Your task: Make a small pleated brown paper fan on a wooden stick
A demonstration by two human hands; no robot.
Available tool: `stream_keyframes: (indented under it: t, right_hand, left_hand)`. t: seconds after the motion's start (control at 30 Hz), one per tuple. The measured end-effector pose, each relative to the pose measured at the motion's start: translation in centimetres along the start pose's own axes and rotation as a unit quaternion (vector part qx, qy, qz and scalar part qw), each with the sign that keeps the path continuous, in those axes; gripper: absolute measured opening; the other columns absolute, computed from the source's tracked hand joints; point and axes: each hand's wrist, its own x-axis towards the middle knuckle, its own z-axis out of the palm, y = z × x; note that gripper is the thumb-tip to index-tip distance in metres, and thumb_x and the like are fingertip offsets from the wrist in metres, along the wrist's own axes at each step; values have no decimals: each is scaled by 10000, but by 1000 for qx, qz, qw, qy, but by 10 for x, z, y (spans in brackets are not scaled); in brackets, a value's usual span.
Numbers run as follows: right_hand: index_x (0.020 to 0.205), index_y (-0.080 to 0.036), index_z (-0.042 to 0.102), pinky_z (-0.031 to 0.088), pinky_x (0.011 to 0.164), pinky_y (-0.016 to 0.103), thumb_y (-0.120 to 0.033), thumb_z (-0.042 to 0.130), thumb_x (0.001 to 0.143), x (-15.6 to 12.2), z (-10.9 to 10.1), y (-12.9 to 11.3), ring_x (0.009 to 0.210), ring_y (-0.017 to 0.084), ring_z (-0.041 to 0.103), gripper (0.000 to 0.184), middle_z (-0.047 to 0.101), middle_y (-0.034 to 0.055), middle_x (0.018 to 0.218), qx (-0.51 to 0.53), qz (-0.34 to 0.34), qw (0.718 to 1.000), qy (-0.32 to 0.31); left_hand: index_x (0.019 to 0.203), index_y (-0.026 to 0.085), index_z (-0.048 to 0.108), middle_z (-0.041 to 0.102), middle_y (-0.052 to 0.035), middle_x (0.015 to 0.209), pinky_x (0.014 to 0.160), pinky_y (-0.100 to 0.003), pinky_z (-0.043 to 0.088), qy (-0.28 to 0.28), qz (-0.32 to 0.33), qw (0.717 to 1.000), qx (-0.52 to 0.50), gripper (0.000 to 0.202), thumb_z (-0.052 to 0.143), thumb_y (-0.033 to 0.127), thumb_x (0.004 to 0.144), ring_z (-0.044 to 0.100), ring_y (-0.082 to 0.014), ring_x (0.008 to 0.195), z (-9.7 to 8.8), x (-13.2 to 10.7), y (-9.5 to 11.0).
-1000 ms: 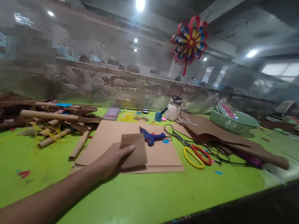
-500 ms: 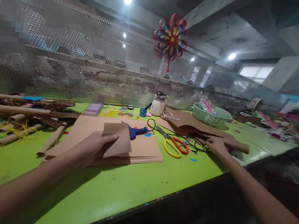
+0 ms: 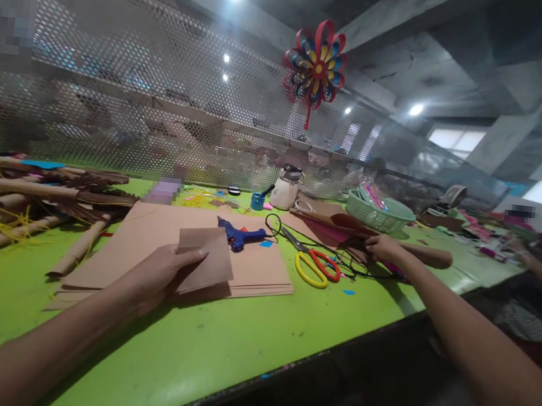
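Note:
My left hand (image 3: 167, 271) pinches a small brown paper piece (image 3: 207, 258), thumb on top, above a stack of large kraft paper sheets (image 3: 263, 273). Farther right, my right hand (image 3: 385, 248) is closed on the edge of a brown paper sheet (image 3: 337, 221), lifting part of it; pink shows beneath. A blue glue gun (image 3: 242, 235) lies on the stack just beyond the small piece. Between my hands rest scissors (image 3: 310, 268) with one yellow and one red handle, blades partly over the stack.
Rolled paper tubes and yellow strands (image 3: 21, 228) crowd the left. A white bottle (image 3: 285, 188), a blue pot (image 3: 258, 202) and a green basket (image 3: 381, 214) stand at the back. A paper flower (image 3: 318, 69) hangs above. The table edge (image 3: 282, 373) runs along the front; another person's arm (image 3: 536, 260) is far right.
My right hand has raised the edge of the brown sheet, uncovering pink beneath it. My left hand still holds the small paper piece, a little farther left in view.

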Motion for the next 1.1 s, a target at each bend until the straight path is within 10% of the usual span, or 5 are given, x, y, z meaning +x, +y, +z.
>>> stream_keyframes:
  t: [0.3,1.1]
  right_hand:
    - [795,-139,707,413,541,199,-188,581,675,-5,-3,8,574,144,589,180,669,50,659,-97,-44,994,0]
    - [1091,-123,613,402,874,234,-145,498,747,-14,-17,12,992,195,580,363,622,94,1110,-135,-91,982,96]
  left_hand:
    - [1016,118,582,673,-115,954,691,-295,501,-18,27,999,14,410,650,351,685,646,-211,762,-1,1,-2]
    - [990,101,579,695,-96,820,659,-312,518,-19,12,1000,-9,422,694,326,653,650,-231,725,3,-5,3]
